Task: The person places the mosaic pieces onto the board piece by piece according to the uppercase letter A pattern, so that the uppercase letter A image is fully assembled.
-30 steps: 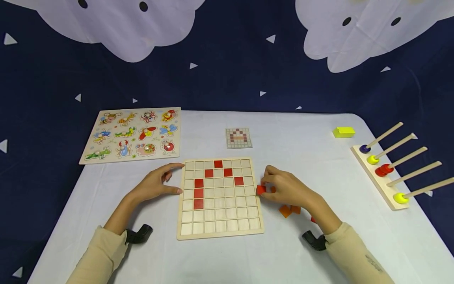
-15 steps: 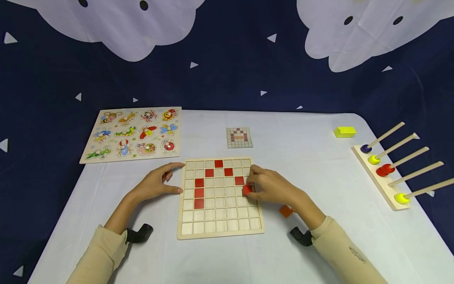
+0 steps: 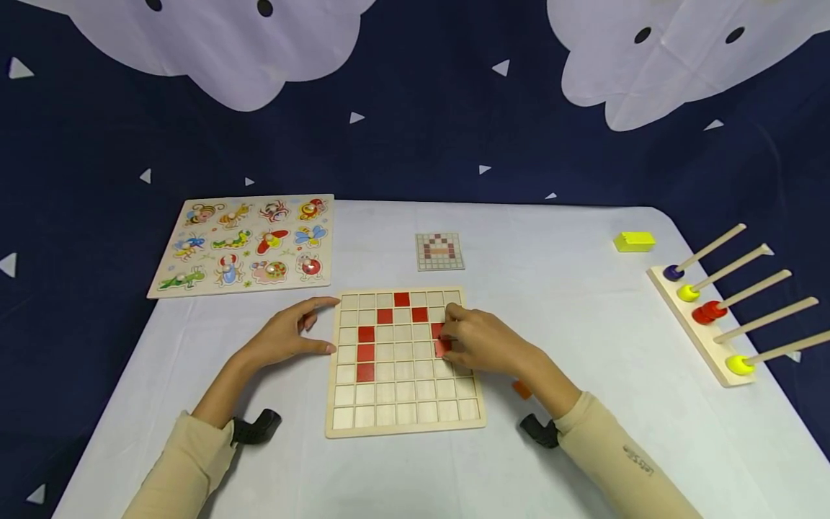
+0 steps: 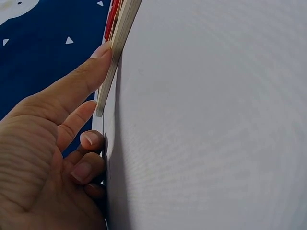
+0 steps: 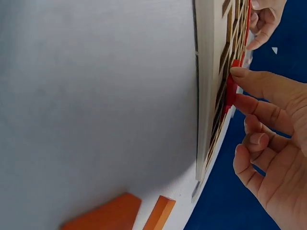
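Fingers (image 3: 454, 315) of our right hand (image 3: 483, 342) pinch a small red square wooden tile (image 3: 443, 348) and hold it over the pale wooden grid board (image 3: 405, 425), at about 3 o'clock on the board, just below the red tile already seated there (image 3: 437, 330). The right wrist view shows thumb and forefinger (image 5: 254, 81) closing on the tile (image 5: 230, 91) at the board's face. Our left hand (image 3: 285, 339) lies relaxed and fairly wide, thumb and forefinger tip (image 4: 103, 50) touching the board's 9 o'clock edge (image 4: 115, 57), gripping nothing.

To seat this tile well, we judge it best to square it with the cell walls first, lower it flat rather than corner-first, and press only once it drops in; the left hand should steady the board against sliding on the white desk (image 3: 583, 303). The small pattern card (image 3: 440, 251) at 12 o'clock gives the cell to match.

Spare orange square tiles (image 5: 110, 215) lie at 4 o'clock. At 10 o'clock rests an insect peg puzzle board (image 3: 243, 244); at 3 o'clock a wooden rack of pegs with coloured rings (image 3: 710, 317) and a yellow block (image 3: 634, 241).
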{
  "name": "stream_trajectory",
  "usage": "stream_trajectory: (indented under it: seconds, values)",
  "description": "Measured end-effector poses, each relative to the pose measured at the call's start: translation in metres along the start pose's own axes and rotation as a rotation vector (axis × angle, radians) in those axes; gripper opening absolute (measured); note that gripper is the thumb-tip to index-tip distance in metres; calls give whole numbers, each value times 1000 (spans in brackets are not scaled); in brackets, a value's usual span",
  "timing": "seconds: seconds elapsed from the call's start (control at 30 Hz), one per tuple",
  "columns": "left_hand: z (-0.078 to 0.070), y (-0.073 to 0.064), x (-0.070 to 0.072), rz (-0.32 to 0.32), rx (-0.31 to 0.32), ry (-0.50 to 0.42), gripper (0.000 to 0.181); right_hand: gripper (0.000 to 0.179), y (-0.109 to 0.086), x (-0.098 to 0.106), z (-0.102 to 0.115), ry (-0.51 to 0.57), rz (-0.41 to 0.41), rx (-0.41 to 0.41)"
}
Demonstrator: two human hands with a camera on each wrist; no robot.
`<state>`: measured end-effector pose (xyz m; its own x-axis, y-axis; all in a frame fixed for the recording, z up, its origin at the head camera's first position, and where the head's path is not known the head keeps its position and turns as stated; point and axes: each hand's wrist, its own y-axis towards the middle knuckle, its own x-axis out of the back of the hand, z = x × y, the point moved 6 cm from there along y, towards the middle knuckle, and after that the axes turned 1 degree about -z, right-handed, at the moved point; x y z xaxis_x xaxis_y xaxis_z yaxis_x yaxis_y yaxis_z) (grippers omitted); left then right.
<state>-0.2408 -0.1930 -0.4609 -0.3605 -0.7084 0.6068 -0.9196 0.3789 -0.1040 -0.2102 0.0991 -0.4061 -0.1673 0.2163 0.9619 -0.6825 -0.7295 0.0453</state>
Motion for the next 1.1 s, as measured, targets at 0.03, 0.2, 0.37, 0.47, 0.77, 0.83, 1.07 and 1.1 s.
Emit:
stream_trajectory:
  seconds: [0.03,0.2,0.37,0.47,0.77,0.83,1.07,1.1]
  values:
    - [0,0,0,1,0,-1,79,22,-1,0,0,-5,-1,0]
    - [-2,2,-1,3,-1,-3,80,22,-2,0,0,-16,-11,1]
    - [-4,2,-2,7,3,-2,79,22,-4,1,2,-22,-26,1]
    - [-4,1,-2,9,8,-1,79,22,-6,2,3,-23,-35,0]
    - [-3,1,-2,11,14,-5,80,22,-34,14,-17,101,-30,-124]
    - [-2,1,-1,11,11,2,79,25,-44,18,-23,113,-26,-158]
    - [0,0,0,10,7,11,79,27,-82,25,-43,109,-29,-238]
    - [0,-1,0,9,6,15,79,27,-87,26,-46,114,-30,-251]
